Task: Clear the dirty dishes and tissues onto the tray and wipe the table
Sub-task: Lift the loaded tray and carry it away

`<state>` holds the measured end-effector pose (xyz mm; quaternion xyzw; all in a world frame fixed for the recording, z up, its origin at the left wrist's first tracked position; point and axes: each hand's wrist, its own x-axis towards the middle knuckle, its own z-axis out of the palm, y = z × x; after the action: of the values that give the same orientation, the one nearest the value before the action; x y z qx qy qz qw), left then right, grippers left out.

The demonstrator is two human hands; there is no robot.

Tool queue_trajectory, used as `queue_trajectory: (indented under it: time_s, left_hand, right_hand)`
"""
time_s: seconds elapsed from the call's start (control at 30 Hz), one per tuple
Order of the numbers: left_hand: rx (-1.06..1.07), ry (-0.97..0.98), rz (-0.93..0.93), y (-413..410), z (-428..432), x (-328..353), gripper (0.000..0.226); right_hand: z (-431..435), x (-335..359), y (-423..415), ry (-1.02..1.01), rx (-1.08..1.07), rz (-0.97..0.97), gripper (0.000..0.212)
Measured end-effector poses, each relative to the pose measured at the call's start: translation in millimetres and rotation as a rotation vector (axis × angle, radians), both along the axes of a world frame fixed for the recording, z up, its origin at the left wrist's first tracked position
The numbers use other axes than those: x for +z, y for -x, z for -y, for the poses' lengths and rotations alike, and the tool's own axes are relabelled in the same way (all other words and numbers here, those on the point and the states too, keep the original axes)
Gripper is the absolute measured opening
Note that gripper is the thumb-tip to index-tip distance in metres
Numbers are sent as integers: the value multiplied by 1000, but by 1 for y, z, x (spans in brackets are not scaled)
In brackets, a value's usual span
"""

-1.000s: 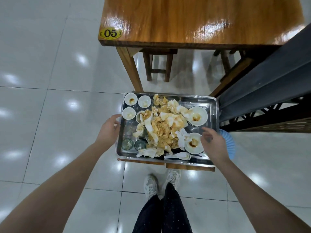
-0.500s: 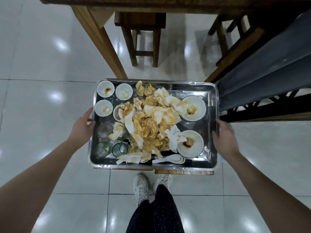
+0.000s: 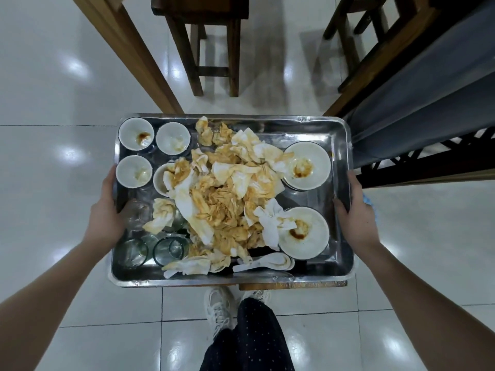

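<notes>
A steel tray [image 3: 340, 266] sits in front of me at waist height, over a wooden stool edge [image 3: 292, 285]. A heap of stained tissues [image 3: 225, 199] fills its middle. Small white bowls [image 3: 135, 133] stand at its far left, two sauce-stained plates [image 3: 308, 164] at its right, clear glasses [image 3: 168, 249] at its near left, and a white spoon [image 3: 263, 262] near the front. My left hand [image 3: 107, 212] grips the tray's left rim. My right hand [image 3: 356, 212] grips the right rim.
A wooden table leg [image 3: 128, 49] and a dark stool [image 3: 211, 44] stand just beyond the tray. A grey bench and dark lattice frame [image 3: 428, 108] crowd the right side. White floor tiles [image 3: 40, 129] lie to the left. My shoes [image 3: 219, 309] are below the tray.
My right hand left the tray's inside and closed on its right rim. The left hand tightened on the left rim. The view dropped closer to the tray, and the tabletop went out of sight.
</notes>
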<state>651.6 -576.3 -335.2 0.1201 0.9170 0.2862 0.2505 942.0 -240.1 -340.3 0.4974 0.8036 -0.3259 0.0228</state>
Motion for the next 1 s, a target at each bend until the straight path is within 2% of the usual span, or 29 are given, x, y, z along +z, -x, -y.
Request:
queue_trajectory:
  time_s: [0.1, 0.27, 0.53, 0.7, 1.0]
  left_hand:
    - [38, -55, -45, -5, -4, -1, 64]
    - [132, -72, -42, -2, -1, -4, 59]
    - [175, -57, -34, -9, 14, 25, 56]
    - [183, -66, -26, -10, 23, 71, 56]
    - [90, -206, -37, -3, 25, 194, 60]
  right_hand:
    - [-1, -2, -1, -4, -33, -51, 60]
    - [3, 0, -2, 41, -80, -147, 56]
    - [12, 35, -4, 80, -102, -159, 60]
    - [12, 89, -9, 94, -99, -168, 59]
    - [23, 210, -19, 10, -105, -234, 58]
